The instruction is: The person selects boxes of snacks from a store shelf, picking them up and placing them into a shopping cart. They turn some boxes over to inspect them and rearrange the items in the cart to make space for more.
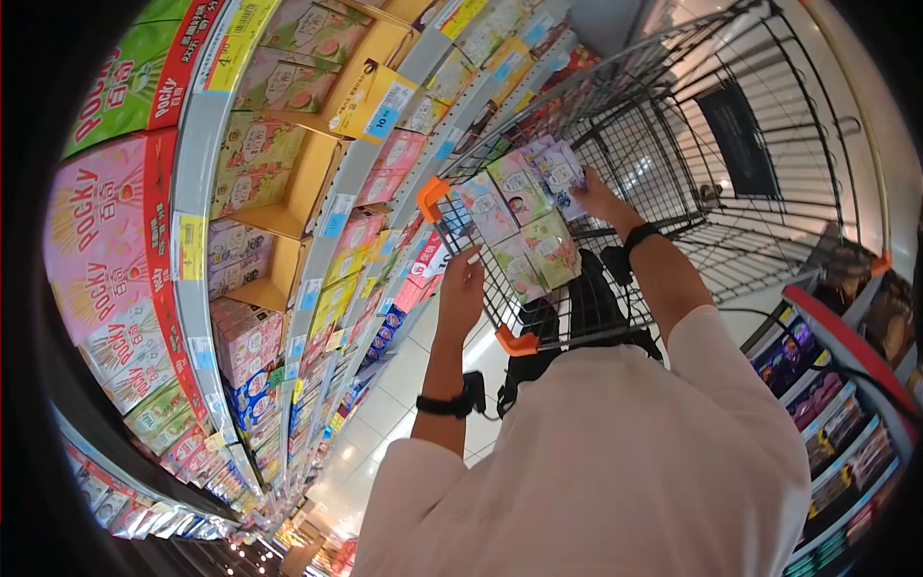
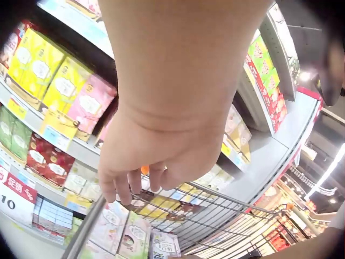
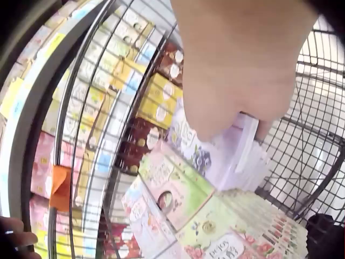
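My right hand (image 1: 604, 199) grips a purple box (image 3: 232, 154) printed with blueberries, thumb and fingers at its edge, inside the wire shopping cart (image 1: 663, 125). Next to it lies a green and pink box (image 3: 175, 183), beside a pale pink and blue box (image 1: 484, 207). Closer to my body, floral cream-green boxes (image 1: 550, 248) form a stack whose layered sides show in the right wrist view. My left hand (image 1: 463, 279) hangs with loosely bent fingers close to the cart's side rail, between its two orange corner pieces, and holds nothing.
Shelves of boxed snacks with price tags (image 1: 385, 111) run along the left, close to the cart. Large Pocky boxes (image 1: 101, 231) fill the nearest shelf. On the right, a rack of packaged goods (image 1: 827, 413) has a red edge. A black bag (image 1: 586, 298) lies near the cart's near side.
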`<state>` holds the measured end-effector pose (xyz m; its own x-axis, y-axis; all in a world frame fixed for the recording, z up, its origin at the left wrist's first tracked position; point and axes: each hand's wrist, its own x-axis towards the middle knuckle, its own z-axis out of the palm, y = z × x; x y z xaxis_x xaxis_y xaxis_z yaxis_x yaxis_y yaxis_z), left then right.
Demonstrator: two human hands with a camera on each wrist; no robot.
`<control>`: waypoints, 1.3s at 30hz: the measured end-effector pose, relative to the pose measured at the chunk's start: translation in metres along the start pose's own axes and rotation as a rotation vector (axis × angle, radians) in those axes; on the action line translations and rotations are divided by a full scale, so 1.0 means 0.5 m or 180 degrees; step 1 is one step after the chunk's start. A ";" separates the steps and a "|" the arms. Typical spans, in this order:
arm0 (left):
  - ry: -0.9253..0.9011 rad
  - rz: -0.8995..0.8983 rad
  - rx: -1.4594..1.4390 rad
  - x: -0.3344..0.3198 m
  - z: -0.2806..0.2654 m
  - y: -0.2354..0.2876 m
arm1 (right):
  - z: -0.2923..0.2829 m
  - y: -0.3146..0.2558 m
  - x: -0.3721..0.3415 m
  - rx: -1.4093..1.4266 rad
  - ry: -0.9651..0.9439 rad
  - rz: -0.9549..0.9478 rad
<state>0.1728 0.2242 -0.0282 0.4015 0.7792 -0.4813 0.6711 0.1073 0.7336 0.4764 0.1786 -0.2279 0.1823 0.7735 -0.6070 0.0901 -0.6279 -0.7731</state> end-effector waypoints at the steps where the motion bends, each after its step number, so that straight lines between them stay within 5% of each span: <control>1: 0.0136 -0.0032 0.0001 -0.015 -0.007 -0.007 | 0.020 0.022 0.030 -0.0017 -0.0064 -0.0016; 3: 0.0325 -0.0113 -0.0011 -0.043 -0.018 -0.013 | 0.072 0.059 0.075 -0.1496 0.0627 -0.0206; 4: 0.0359 -0.0401 -0.0121 -0.056 -0.024 -0.008 | 0.081 0.037 0.069 -0.1410 0.0600 0.0232; 7: 0.0552 -0.0501 -0.0224 -0.092 -0.026 -0.026 | 0.108 0.004 0.067 -0.1665 0.1010 0.0263; 10: 0.0449 -0.1175 -0.0397 -0.112 -0.024 -0.014 | 0.121 0.019 0.098 -0.1190 0.1017 0.0035; 15: 0.0458 -0.0750 -0.0531 -0.127 -0.012 -0.040 | 0.106 -0.008 0.102 -0.0636 0.0773 0.0192; 20: 0.0535 -0.0347 -0.0556 -0.143 -0.033 -0.060 | 0.100 0.106 0.203 -0.0294 0.0678 0.0214; 26: 0.1602 0.0552 -0.0380 -0.186 -0.179 -0.043 | 0.035 0.011 0.112 -0.0716 0.1377 0.0352; 27: 0.1949 0.0865 -0.0052 -0.194 -0.219 -0.051 | 0.010 0.172 0.257 0.0001 0.0749 0.0136; 28: 0.2261 0.1172 0.0255 -0.201 -0.250 -0.050 | 0.019 -0.004 0.119 0.0025 0.0905 0.0506; 30: 0.2657 0.1220 0.0377 -0.232 -0.324 -0.045 | 0.039 -0.130 0.022 -0.0216 0.1088 0.0194; 35: 0.3815 0.1516 0.0766 -0.294 -0.470 -0.064 | 0.090 -0.270 -0.140 0.0141 0.1286 -0.0622; 39: 0.4086 0.1982 0.1483 -0.310 -0.595 -0.099 | 0.134 -0.398 -0.327 0.0441 0.0628 -0.0678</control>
<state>-0.1080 0.2818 0.1525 0.0503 0.6482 0.7598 0.8352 -0.4445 0.3239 0.3632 0.1830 0.0130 0.3612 0.8462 -0.3919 0.0150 -0.4254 -0.9049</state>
